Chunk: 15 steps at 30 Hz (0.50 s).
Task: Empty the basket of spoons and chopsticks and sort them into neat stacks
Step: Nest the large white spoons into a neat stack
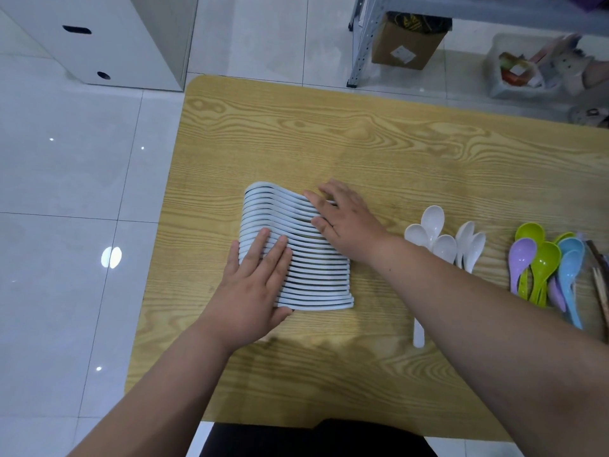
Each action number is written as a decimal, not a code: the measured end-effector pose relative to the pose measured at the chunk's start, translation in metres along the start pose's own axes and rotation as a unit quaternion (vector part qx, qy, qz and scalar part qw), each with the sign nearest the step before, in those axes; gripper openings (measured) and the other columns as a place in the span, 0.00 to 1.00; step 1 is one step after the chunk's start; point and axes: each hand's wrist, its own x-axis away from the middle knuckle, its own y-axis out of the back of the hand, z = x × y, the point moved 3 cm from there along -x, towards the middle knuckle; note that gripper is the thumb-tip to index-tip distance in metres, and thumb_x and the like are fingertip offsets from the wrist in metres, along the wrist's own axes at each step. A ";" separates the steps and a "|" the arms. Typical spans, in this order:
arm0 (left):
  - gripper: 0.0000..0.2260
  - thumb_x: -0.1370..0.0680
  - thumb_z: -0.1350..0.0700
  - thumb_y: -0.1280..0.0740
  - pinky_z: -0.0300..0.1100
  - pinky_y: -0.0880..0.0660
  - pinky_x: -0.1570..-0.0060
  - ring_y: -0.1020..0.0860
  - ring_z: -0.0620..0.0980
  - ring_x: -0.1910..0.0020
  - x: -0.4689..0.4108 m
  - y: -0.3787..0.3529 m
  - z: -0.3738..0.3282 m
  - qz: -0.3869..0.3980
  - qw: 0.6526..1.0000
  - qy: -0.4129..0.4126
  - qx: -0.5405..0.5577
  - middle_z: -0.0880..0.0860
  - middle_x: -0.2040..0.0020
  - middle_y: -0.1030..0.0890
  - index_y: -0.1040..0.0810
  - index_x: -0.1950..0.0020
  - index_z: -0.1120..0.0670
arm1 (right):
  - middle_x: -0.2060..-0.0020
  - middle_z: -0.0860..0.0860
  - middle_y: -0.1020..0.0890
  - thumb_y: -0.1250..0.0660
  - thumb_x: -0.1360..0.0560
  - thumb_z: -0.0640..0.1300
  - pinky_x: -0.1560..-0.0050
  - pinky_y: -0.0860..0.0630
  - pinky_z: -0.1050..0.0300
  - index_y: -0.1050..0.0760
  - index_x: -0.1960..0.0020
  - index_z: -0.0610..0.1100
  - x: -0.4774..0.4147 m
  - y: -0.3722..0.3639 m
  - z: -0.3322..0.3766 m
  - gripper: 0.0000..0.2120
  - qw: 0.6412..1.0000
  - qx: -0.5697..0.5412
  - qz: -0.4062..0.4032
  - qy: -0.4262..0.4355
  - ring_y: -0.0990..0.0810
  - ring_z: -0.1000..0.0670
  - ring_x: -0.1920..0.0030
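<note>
A row of several white soup spoons (316, 275) lies on its side, nested tightly, at the left-middle of the wooden table (362, 143). My left hand (253, 285) lies flat with straight fingers on the bowl end of the row. My right hand (342, 219) presses its spread fingers on the handle end at the far side. A loose group of white spoons (441, 239) lies to the right. Further right sits a pile of green, purple and blue spoons (547, 268). Brown chopsticks (601, 285) show at the right edge. No basket is in view.
The table's left edge drops to a white tiled floor. A white cabinet (108, 37) stands at the far left. Behind the table are a metal rack (359, 44), a cardboard box (408, 41) and a clear bin (524, 67).
</note>
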 end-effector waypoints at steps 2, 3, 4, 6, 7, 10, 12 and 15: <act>0.42 0.25 0.33 0.41 0.71 0.45 0.28 0.53 0.62 0.19 0.000 0.000 0.000 0.001 1.000 0.003 0.002 0.56 0.18 0.44 0.39 0.20 0.60 | 0.21 0.45 0.41 0.57 0.19 0.62 0.22 0.54 0.46 0.43 0.19 0.52 0.000 0.000 0.001 0.31 1.000 -0.003 -0.002 0.001 0.51 0.43 0.19; 0.42 0.25 0.33 0.41 0.71 0.45 0.27 0.53 0.61 0.19 0.000 -0.001 0.000 0.001 1.000 0.005 0.002 0.56 0.18 0.44 0.39 0.20 0.60 | 0.21 0.45 0.40 0.58 0.20 0.62 0.22 0.54 0.46 0.43 0.19 0.52 0.001 0.001 0.002 0.32 1.000 -0.003 -0.003 0.000 0.51 0.43 0.19; 0.42 0.25 0.33 0.41 0.71 0.45 0.27 0.53 0.61 0.19 -0.001 -0.001 0.000 0.002 1.000 0.005 0.002 0.56 0.18 0.45 0.39 0.20 0.60 | 0.21 0.45 0.40 0.59 0.20 0.62 0.22 0.54 0.46 0.43 0.19 0.52 0.001 0.001 0.002 0.33 1.000 -0.004 -0.002 -0.001 0.51 0.43 0.19; 0.42 0.25 0.33 0.41 0.71 0.45 0.27 0.53 0.61 0.19 0.000 -0.001 0.000 0.001 1.000 0.007 0.004 0.56 0.18 0.45 0.39 0.20 0.60 | 0.21 0.45 0.40 0.60 0.21 0.62 0.22 0.54 0.45 0.43 0.19 0.52 0.002 0.001 0.003 0.34 1.000 -0.006 -0.002 0.000 0.51 0.43 0.19; 0.42 0.25 0.33 0.40 0.71 0.45 0.27 0.53 0.61 0.19 0.000 0.000 0.000 0.001 1.000 0.007 0.005 0.56 0.18 0.44 0.39 0.20 0.60 | 0.21 0.45 0.40 0.60 0.21 0.63 0.22 0.54 0.45 0.43 0.19 0.52 0.002 0.001 0.003 0.34 1.000 -0.006 -0.003 0.000 0.51 0.43 0.19; 0.42 0.26 0.33 0.38 0.70 0.46 0.27 0.53 0.61 0.19 0.000 0.000 -0.001 -0.003 1.000 0.009 0.005 0.56 0.18 0.44 0.38 0.20 0.60 | 0.21 0.46 0.40 0.60 0.22 0.63 0.22 0.53 0.44 0.43 0.19 0.51 0.002 0.000 0.004 0.34 1.000 -0.009 -0.004 -0.002 0.51 0.44 0.19; 0.43 0.27 0.34 0.34 0.70 0.46 0.27 0.51 0.61 0.19 -0.001 0.000 -0.002 -0.009 1.000 0.015 0.010 0.56 0.18 0.43 0.37 0.21 0.60 | 0.21 0.46 0.40 0.59 0.22 0.63 0.22 0.54 0.44 0.42 0.20 0.50 0.002 0.000 0.005 0.35 1.000 -0.012 -0.004 -0.005 0.51 0.45 0.19; 0.43 0.29 0.35 0.32 0.71 0.45 0.27 0.50 0.61 0.19 -0.002 0.001 -0.003 -0.012 1.000 0.019 0.012 0.56 0.19 0.41 0.36 0.21 0.60 | 0.21 0.46 0.39 0.58 0.22 0.63 0.22 0.53 0.44 0.40 0.21 0.47 0.002 0.001 0.006 0.35 1.000 -0.016 -0.009 -0.004 0.50 0.44 0.19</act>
